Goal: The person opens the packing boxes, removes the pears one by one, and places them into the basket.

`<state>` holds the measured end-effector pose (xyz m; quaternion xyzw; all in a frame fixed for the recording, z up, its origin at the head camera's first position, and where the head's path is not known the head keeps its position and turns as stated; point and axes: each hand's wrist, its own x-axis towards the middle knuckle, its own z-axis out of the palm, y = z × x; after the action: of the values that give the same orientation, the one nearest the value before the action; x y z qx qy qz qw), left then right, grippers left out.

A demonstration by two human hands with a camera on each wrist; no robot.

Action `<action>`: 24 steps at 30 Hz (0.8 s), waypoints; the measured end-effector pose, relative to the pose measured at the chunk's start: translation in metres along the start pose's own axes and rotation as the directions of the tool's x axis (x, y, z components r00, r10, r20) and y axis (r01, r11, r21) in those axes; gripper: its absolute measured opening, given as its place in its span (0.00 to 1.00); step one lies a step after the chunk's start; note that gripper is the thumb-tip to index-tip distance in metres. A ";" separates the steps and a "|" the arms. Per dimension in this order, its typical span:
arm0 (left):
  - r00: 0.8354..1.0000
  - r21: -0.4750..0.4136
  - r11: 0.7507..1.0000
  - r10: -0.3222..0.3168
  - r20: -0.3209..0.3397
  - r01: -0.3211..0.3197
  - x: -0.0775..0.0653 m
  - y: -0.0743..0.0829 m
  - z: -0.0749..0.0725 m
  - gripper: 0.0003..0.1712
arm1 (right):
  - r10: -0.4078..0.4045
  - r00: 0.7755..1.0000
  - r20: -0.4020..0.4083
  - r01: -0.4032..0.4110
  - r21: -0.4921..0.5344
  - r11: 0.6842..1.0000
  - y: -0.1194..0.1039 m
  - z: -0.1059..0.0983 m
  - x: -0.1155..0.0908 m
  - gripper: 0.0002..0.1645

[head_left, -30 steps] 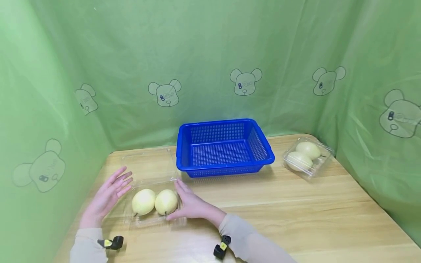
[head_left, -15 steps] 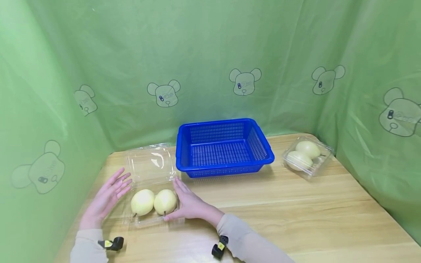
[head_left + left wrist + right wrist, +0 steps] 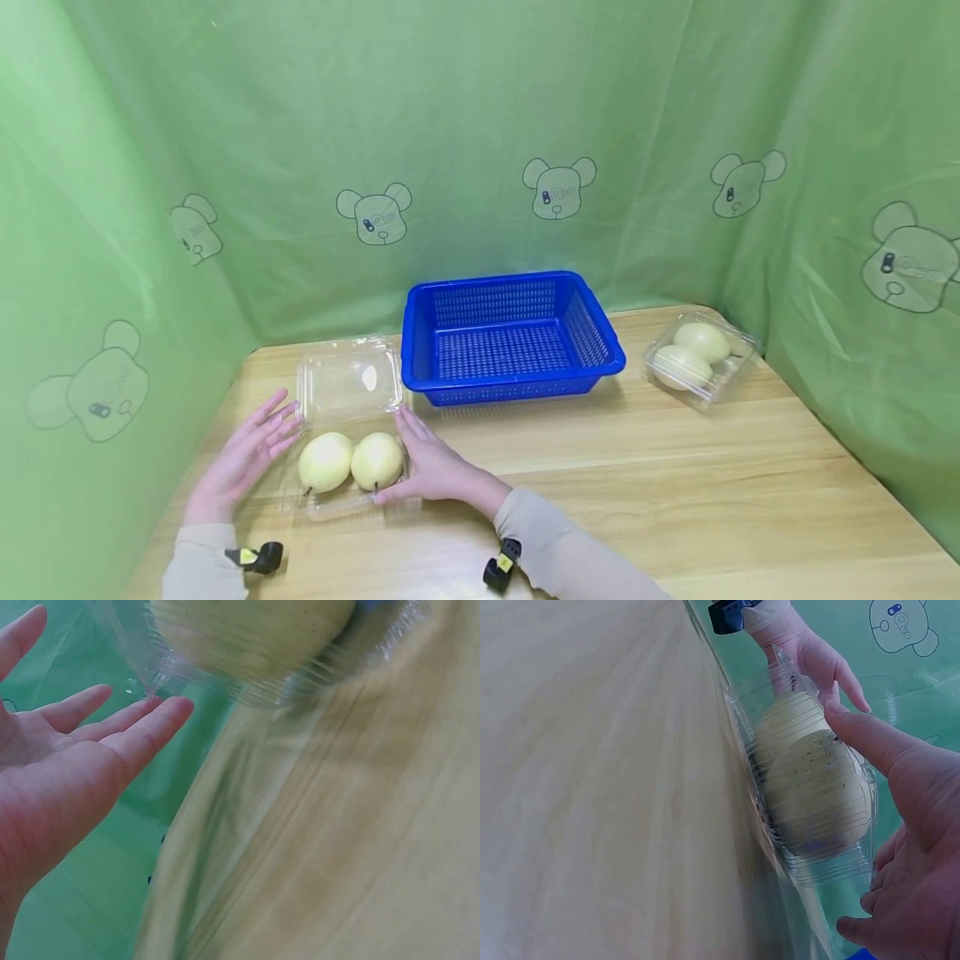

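Note:
Two pale yellow pears, a left pear and a right pear, sit in the base of a clear plastic clamshell box on the left of the table. Its lid is swung back on the far side. At the lid's near left corner are the fingertips of my left hand, its fingers spread. My right hand rests along the box's right side, thumb by the near corner and fingers toward the hinge. In the right wrist view, the right thumb lies straight across the box's edge.
A blue plastic basket stands behind and to the right of the box. Another clear clamshell box, closed over two pears, lies at the far right. Green curtains surround the wooden table.
The lid has changed its tilt, and its left edge has shifted right. My left hand has moved slightly right, fingertips closer to the lid. The right hand has hardly moved.

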<state>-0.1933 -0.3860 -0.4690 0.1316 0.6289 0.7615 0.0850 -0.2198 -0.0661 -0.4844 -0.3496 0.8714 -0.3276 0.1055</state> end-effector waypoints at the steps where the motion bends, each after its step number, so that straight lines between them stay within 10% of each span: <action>1: 1.000 0.005 1.000 -0.006 0.001 0.006 0.000 -0.001 -0.001 0.37 | -0.001 1.000 -0.001 0.001 -0.003 1.000 0.000 0.000 0.000 0.77; 16: 0.986 0.158 0.975 -0.140 -0.095 0.153 -0.002 -0.008 0.003 0.38 | 0.005 1.000 -0.012 -0.005 -0.004 1.000 0.001 0.002 0.001 0.77; 24: 0.945 0.407 0.859 -0.231 -0.233 0.310 -0.004 0.014 0.018 0.40 | 0.003 1.000 -0.013 -0.003 0.013 1.000 0.001 0.001 0.002 0.78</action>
<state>-0.1833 -0.3735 -0.4521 -0.0103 0.8012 0.5893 0.1038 -0.2211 -0.0678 -0.4857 -0.3453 0.8705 -0.3353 0.1025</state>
